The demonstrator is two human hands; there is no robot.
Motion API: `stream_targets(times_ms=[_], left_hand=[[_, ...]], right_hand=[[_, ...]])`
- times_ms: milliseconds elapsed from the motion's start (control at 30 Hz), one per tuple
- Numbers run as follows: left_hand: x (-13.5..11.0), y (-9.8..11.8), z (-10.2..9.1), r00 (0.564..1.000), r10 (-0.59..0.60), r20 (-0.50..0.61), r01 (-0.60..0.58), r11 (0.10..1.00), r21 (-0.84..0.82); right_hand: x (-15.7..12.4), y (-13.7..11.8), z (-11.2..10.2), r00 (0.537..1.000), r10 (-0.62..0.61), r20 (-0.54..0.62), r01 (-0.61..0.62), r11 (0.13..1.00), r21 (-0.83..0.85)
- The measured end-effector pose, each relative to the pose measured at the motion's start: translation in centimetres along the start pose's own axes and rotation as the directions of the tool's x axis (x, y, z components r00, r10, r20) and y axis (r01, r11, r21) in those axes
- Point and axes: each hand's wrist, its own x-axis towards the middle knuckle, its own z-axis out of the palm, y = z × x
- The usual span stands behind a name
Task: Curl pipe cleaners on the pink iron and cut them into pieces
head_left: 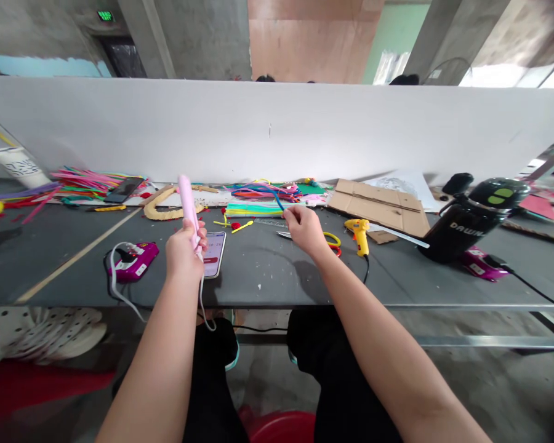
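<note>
My left hand [184, 249] is wrapped round a slim pink hair straightener [188, 203], held upright with its white cord hanging from the lower end. A phone [215, 253] with a lit screen lies on the table just right of that hand. Between the fingertips of my right hand [303, 227] is a blue pipe cleaner [277, 198], its free end pointing up and to the left. Scissors [332, 239] with yellow and red handles lie partly hidden behind this hand. A row of yellow and turquoise pipe cleaners [253, 210] lies beyond, between both hands.
A yellow glue gun [360, 235], flattened cardboard [379, 206] and a black bottle [471, 221] stand or lie at the right. Leftward are a purple power strip [133, 263], a horseshoe-shaped cardboard piece [159, 206] and bundled pipe cleaners [85, 183]. A white partition [212, 129] backs the table.
</note>
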Motion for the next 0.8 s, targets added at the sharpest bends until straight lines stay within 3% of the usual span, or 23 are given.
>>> stream_targets(times_ms=[100, 167, 267, 333, 400, 500, 667, 800], left_hand=[[-0.4, -0.3, 0.2, 0.999, -0.032, 0.038, 0.031, 0.999, 0.011], [-1.0, -1.0, 0.7, 0.985, -0.043, 0.167, 0.035, 0.998, 0.056], [-2.0, -2.2, 1.3, 0.918, -0.060, 0.393, 0.007, 0.991, 0.135], [-2.7, -2.7, 1.7, 0.867, -0.078, 0.492, -0.020, 0.981, 0.191], [-3.3, -3.0, 1.9, 0.826, -0.112, 0.552, -0.028, 0.971, 0.239], [-3.8, -3.2, 2.2, 0.801, -0.155, 0.578, -0.011, 0.962, 0.273], [-4.0, -3.4, 2.4, 0.817, -0.160, 0.554, 0.008, 0.964, 0.267], [-4.0, -3.3, 2.3, 0.821, -0.149, 0.551, 0.017, 0.971, 0.238]], right_hand=[[0.3, 0.5, 0.0, 0.995, 0.058, -0.083, -0.050, 0.995, 0.089], [0.4, 0.7, 0.1, 0.991, 0.108, -0.084, -0.090, 0.976, 0.197], [0.6, 0.6, 0.5, 0.980, 0.198, 0.018, -0.184, 0.870, 0.457], [0.6, 0.5, 0.6, 0.972, 0.219, 0.089, -0.228, 0.772, 0.594], [0.6, 0.5, 0.8, 0.969, 0.222, 0.110, -0.240, 0.732, 0.638], [0.7, 0.5, 0.9, 0.961, 0.241, 0.134, -0.269, 0.713, 0.648], [0.9, 0.2, 1.0, 0.939, 0.308, 0.153, -0.315, 0.593, 0.741], [1.0, -0.3, 0.4, 0.920, 0.310, 0.241, -0.372, 0.490, 0.789]])
